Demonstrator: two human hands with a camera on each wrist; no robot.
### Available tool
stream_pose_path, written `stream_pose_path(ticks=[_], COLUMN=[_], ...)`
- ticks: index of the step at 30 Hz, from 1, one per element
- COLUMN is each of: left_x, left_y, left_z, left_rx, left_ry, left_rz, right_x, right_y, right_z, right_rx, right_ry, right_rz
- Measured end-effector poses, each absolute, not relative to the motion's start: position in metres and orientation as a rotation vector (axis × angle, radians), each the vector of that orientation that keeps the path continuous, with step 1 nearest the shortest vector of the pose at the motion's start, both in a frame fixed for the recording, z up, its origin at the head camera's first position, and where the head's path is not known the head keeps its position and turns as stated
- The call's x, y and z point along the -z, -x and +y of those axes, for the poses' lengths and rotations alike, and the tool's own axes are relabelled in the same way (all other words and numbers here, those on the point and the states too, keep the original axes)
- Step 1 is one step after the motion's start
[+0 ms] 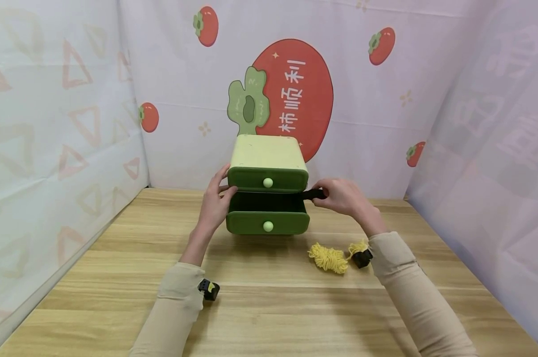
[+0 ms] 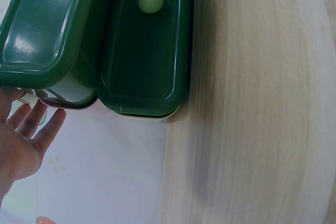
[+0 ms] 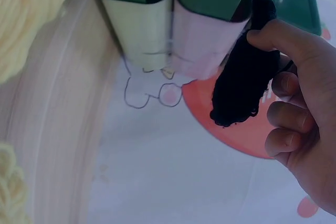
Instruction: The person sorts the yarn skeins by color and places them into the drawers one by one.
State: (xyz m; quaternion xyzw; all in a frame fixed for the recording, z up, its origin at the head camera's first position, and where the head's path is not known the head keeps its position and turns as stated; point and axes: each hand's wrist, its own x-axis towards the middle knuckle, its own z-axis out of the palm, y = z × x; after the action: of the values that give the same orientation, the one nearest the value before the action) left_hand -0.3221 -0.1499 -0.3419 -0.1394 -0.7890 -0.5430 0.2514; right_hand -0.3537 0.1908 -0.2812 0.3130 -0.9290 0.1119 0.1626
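Note:
A small chest (image 1: 269, 151) with a cream top has two green drawer fronts with pale round knobs. The lower drawer (image 1: 267, 223) is pulled out, with a dark opening between it and the upper front (image 1: 246, 179). My right hand (image 1: 342, 197) pinches a black yarn bundle (image 3: 244, 80) between thumb and fingers at the chest's right side. One end of the bundle reaches into the opening; the inside is too dark to make out. Against the chest's left side rests my left hand (image 1: 213, 203), its fingers (image 2: 50, 129) mostly straight in the left wrist view.
A yellow yarn bundle (image 1: 329, 258) lies on the wooden table (image 1: 269, 317), right of the chest. More yellow yarn (image 1: 358, 246) shows beside my right wrist, partly covered by a black wrist device (image 1: 362, 258). Printed cloth walls (image 1: 175, 64) stand behind and at both sides.

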Motion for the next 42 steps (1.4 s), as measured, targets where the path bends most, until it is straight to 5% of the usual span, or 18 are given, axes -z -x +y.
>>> stream_pose_path(ticks=[42], left_x=[0.342], left_y=[0.323], left_z=[-0.151], left_rx=[1.498], left_ry=[0.377], left_rz=[-2.147], right_x=[0.271], right_y=[0.312], right_z=[0.113], right_rx=[-0.261], right_ry=[-0.907], right_rz=[-2.647])
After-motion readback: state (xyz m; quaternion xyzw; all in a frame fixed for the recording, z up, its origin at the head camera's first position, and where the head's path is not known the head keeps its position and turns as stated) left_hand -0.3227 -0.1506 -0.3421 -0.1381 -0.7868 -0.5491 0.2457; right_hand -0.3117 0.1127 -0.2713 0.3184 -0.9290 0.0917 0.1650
